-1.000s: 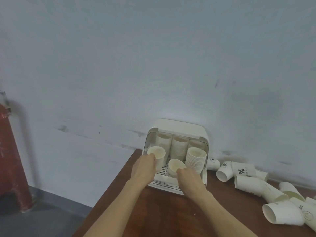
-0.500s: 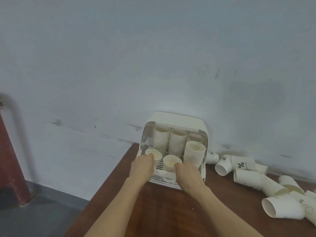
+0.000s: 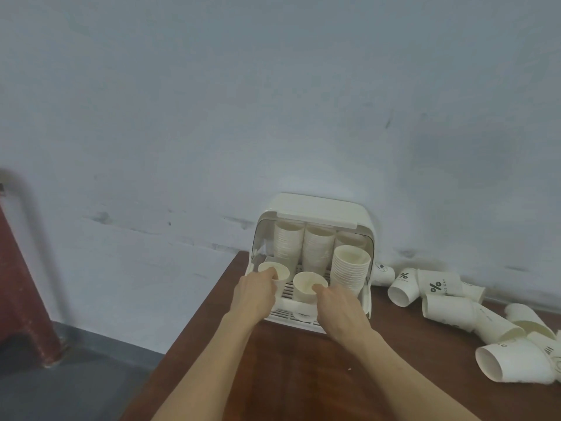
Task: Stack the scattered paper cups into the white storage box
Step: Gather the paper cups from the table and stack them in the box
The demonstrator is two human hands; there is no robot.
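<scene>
The left hand grips a paper cup at the white storage box. The right hand pinches the rim of a second cup beside it. Scattered cups lie on the worktop.

A brown wooden table meets a pale wall; perhaps a red post.

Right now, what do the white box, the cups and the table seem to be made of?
The white storage box looks like smooth moulded plastic, with a clear hood and slatted floor. The white cups look like matte paper, with rolled rims and nested stacks. The brown table seems varnished wood or laminate; I cannot tell which.
</scene>
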